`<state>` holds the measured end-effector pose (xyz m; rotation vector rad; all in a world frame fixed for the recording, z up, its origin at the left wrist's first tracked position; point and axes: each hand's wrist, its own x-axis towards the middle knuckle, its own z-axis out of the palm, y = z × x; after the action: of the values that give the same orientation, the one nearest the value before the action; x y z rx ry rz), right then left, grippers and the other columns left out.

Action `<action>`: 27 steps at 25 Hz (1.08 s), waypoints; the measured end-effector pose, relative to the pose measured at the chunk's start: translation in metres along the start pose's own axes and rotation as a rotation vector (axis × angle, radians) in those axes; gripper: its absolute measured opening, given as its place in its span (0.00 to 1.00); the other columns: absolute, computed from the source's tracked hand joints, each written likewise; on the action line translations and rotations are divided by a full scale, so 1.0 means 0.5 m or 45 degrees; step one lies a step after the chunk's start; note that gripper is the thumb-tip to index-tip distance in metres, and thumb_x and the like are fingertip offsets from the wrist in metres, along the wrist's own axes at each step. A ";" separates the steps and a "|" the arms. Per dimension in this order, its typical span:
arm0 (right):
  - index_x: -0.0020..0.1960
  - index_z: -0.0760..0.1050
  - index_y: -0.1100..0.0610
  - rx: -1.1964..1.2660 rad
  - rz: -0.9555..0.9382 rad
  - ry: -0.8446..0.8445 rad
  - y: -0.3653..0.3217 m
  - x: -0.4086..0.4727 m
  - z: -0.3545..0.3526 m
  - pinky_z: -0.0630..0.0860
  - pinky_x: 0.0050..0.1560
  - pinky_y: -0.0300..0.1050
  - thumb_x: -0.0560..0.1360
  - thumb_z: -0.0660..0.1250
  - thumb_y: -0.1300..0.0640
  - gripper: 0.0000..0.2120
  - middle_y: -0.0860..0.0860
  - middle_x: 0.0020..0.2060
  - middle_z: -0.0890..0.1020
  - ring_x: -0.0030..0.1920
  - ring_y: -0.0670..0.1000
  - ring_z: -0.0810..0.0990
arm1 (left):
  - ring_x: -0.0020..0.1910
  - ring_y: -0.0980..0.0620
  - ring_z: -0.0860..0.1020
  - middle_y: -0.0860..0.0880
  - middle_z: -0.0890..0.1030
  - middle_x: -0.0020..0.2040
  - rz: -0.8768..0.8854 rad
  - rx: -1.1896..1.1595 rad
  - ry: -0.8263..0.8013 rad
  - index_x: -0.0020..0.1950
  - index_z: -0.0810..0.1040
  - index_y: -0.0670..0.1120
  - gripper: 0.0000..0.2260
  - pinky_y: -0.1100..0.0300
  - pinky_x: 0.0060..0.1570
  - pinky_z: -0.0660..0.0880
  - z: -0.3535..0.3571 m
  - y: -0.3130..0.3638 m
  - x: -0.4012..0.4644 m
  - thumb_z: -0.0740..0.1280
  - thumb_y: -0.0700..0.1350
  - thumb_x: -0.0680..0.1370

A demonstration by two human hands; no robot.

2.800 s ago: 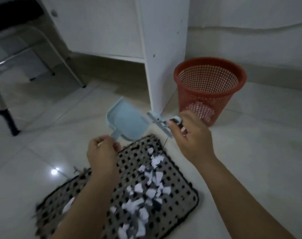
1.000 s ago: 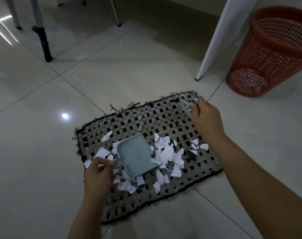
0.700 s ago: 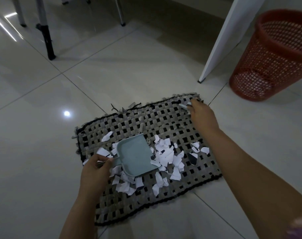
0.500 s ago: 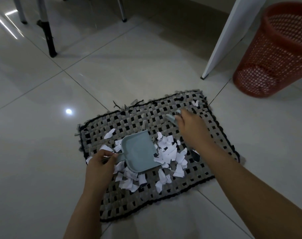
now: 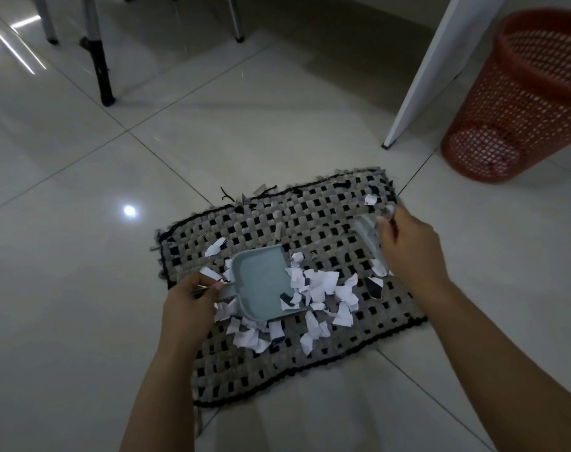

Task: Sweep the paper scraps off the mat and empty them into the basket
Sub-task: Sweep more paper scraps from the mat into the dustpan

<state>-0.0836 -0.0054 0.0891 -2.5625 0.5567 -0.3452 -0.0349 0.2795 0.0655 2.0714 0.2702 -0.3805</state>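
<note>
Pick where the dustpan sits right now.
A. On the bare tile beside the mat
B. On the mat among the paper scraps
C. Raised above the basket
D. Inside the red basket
B: the dustpan lies on the mat, its handle held by the left hand, paper scraps at its open edge.

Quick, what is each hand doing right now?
Left hand: closed on the dustpan handle.
Right hand: closed on the small brush.

One head-worn view, looking forward and down

It looks steeply at the mat (image 5: 310, 223) close below, both hands near the centre; the basket (image 5: 519, 102) stands beyond the right hand (image 5: 408, 252)
</note>
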 end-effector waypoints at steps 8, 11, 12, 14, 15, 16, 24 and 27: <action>0.42 0.71 0.66 -0.078 -0.031 0.091 0.026 -0.052 0.053 0.62 0.21 0.40 0.77 0.57 0.60 0.10 0.55 0.26 0.70 0.24 0.54 0.69 | 0.31 0.43 0.73 0.42 0.78 0.36 0.008 0.082 -0.005 0.36 0.74 0.44 0.09 0.57 0.33 0.68 0.001 -0.014 0.005 0.64 0.40 0.77; 0.41 0.71 0.63 0.089 -0.081 0.040 -0.023 -0.065 0.085 0.73 0.22 0.48 0.77 0.54 0.54 0.15 0.56 0.26 0.74 0.24 0.56 0.74 | 0.27 0.46 0.69 0.44 0.78 0.35 -0.006 0.094 0.006 0.41 0.75 0.41 0.07 0.60 0.29 0.64 0.011 -0.018 -0.010 0.63 0.41 0.77; 0.41 0.71 0.63 0.143 -0.083 0.009 -0.040 -0.064 0.092 0.73 0.22 0.48 0.78 0.54 0.54 0.15 0.56 0.27 0.74 0.24 0.56 0.74 | 0.26 0.46 0.69 0.45 0.77 0.35 -0.006 0.090 0.014 0.42 0.75 0.40 0.07 0.61 0.28 0.63 0.014 -0.020 -0.013 0.62 0.41 0.77; 0.42 0.70 0.63 0.244 -0.097 -0.100 -0.069 -0.059 0.105 0.70 0.24 0.45 0.79 0.57 0.58 0.11 0.55 0.27 0.72 0.24 0.52 0.71 | 0.25 0.47 0.68 0.46 0.76 0.33 -0.013 0.063 0.018 0.43 0.76 0.39 0.06 0.61 0.27 0.62 0.015 -0.021 -0.014 0.62 0.40 0.78; 0.41 0.69 0.63 0.290 -0.118 -0.130 -0.080 -0.056 0.108 0.66 0.24 0.38 0.78 0.57 0.59 0.10 0.53 0.26 0.70 0.24 0.49 0.67 | 0.25 0.47 0.67 0.46 0.75 0.32 -0.017 0.048 0.013 0.43 0.76 0.39 0.06 0.62 0.27 0.63 0.013 -0.023 -0.013 0.62 0.40 0.78; 0.40 0.69 0.62 0.326 -0.128 -0.136 -0.088 -0.053 0.107 0.62 0.24 0.34 0.78 0.58 0.60 0.10 0.50 0.24 0.68 0.23 0.46 0.65 | 0.25 0.47 0.67 0.46 0.75 0.31 -0.020 0.032 0.005 0.43 0.76 0.39 0.06 0.61 0.27 0.63 0.012 -0.023 -0.013 0.62 0.40 0.78; 0.43 0.71 0.63 -0.023 -0.103 -0.017 -0.044 -0.042 0.074 0.56 0.25 0.39 0.78 0.58 0.60 0.08 0.51 0.28 0.69 0.24 0.41 0.61 | 0.25 0.48 0.65 0.46 0.73 0.29 -0.083 -0.067 0.018 0.34 0.73 0.44 0.11 0.61 0.28 0.61 0.008 -0.041 -0.014 0.64 0.38 0.76; 0.43 0.71 0.63 0.048 -0.238 -0.129 -0.086 -0.077 0.116 0.52 0.25 0.36 0.78 0.58 0.59 0.09 0.50 0.28 0.68 0.23 0.43 0.60 | 0.25 0.48 0.64 0.46 0.72 0.28 -0.093 -0.092 0.018 0.33 0.72 0.45 0.12 0.61 0.27 0.60 0.011 -0.037 -0.022 0.64 0.38 0.76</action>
<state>-0.0843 0.0698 0.0568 -2.5845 0.2715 -0.2847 -0.0523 0.2836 0.0520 1.9981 0.3637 -0.3946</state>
